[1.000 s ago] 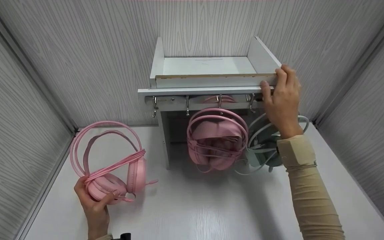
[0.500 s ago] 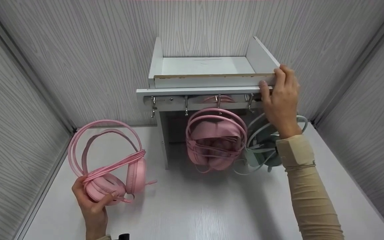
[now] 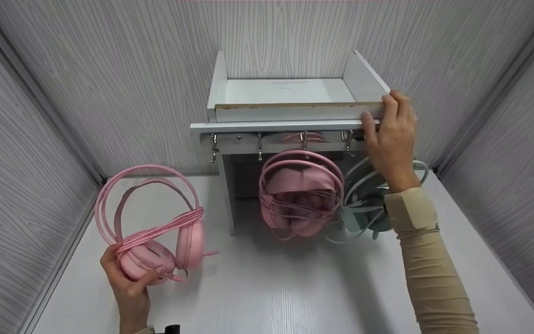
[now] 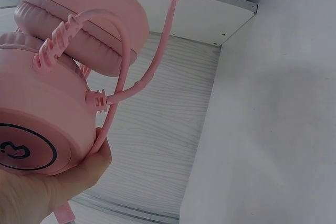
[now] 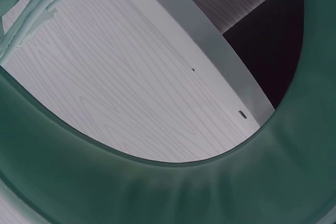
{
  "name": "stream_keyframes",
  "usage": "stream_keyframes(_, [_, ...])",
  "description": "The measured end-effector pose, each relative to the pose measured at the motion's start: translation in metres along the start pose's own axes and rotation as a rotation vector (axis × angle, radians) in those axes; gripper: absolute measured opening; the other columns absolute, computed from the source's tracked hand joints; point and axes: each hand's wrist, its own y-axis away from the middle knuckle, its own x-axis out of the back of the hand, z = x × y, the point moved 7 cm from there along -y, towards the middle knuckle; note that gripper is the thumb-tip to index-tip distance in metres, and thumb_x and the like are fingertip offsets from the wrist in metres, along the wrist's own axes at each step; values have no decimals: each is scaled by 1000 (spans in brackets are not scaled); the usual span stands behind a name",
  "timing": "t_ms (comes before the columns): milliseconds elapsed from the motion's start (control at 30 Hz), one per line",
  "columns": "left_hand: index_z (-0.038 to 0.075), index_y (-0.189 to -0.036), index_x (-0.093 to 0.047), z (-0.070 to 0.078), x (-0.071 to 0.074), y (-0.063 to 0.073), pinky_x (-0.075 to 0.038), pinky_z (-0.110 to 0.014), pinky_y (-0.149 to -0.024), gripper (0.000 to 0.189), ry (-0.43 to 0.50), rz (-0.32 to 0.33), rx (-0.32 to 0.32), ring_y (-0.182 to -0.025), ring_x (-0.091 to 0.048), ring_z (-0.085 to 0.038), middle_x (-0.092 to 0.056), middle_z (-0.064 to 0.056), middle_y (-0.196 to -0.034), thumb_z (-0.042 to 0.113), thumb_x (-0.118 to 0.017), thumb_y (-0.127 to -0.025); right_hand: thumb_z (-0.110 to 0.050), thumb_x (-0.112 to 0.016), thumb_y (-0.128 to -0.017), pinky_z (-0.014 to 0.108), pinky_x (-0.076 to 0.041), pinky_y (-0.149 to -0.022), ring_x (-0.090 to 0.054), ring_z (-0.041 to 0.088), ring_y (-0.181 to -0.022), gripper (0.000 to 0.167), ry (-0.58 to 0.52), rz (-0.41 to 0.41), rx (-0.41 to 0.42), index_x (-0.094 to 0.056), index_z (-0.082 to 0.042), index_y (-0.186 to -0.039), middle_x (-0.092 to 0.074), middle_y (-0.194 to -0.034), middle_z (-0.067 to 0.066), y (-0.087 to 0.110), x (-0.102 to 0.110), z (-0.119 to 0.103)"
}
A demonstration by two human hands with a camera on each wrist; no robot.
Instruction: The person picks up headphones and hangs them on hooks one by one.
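Observation:
At the left in the head view, my left hand (image 3: 128,290) grips pink headphones (image 3: 192,243) by one ear cup, thumb on its near side. Their pink cable is bundled across the headband's opening. In the left wrist view an ear cup (image 4: 47,108) with a dark round logo and a looping cable (image 4: 157,56) fill the left side. My right hand (image 3: 393,134) holds the front right corner of a white shelf (image 3: 290,113), fingers over its top edge and thumb in front. Behind the right wrist hang green headphones (image 3: 352,220), partly hidden; their green band (image 5: 173,192) looms large in the right wrist view.
Under the shelf's front edge runs a row of metal hooks (image 3: 260,147). A second pair of pink headphones (image 3: 304,178) hangs below it near the middle. The shelf unit's side panel (image 3: 228,199) reaches down towards the white tabletop (image 3: 267,287). Wood-grain walls (image 3: 155,69) enclose three sides.

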Motion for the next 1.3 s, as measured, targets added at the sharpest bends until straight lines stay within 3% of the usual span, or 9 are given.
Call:
stream_keyframes(333, [8, -140, -41, 3, -5, 3, -51, -22, -90, 89, -8, -16, 4, -110, -49, -28, -44, -15, -132, -31, -57, -61, -32, -52, -104, 57, -26, -110, -40, 44, -134, 53, -3, 0, -5, -49, 13, -133, -42, -144, 30, 2, -1, 1])
stream_keyframes(600, [5, -140, -40, 7, -9, 3, -52, -22, -89, 89, 22, -50, -37, -108, -50, -28, -44, -16, -130, -31, -58, -60, -33, -48, -106, 59, -26, -110, -41, 45, -133, 53, 7, 6, 17, -49, 12, -133, -42, -143, 30, 1, 2, -1])
stream_keyframes(867, [4, -138, -44, 9, -8, 4, -53, -25, -87, 91, 23, 8, 9, -106, -51, -31, -46, -20, -131, -31, -57, -56, -33, -47, -106, 59, -23, -113, -40, 46, -134, 53, 13, 13, 40, -48, 13, -133, -43, -142, 32, 2, 2, 0])
stream_keyframes(1133, [2, -140, -42, 18, -14, 7, -52, -25, -90, 91, 77, -56, -71, -109, -50, -30, -44, -20, -133, -32, -58, -57, -32, -50, -105, 56, -22, -115, -39, 44, -136, 53, -1, 10, 16, -48, 13, -133, -42, -143, 31, 2, 1, 2])
stream_keyframes(1300, [2, -139, -43, 19, -15, 7, -51, -26, -91, 90, 55, -28, -53, -110, -49, -31, -45, -20, -133, -31, -59, -57, -32, -50, -105, 56, -22, -115, -39, 44, -136, 53, 0, 7, 8, -49, 13, -133, -42, -144, 31, 2, 0, 2])
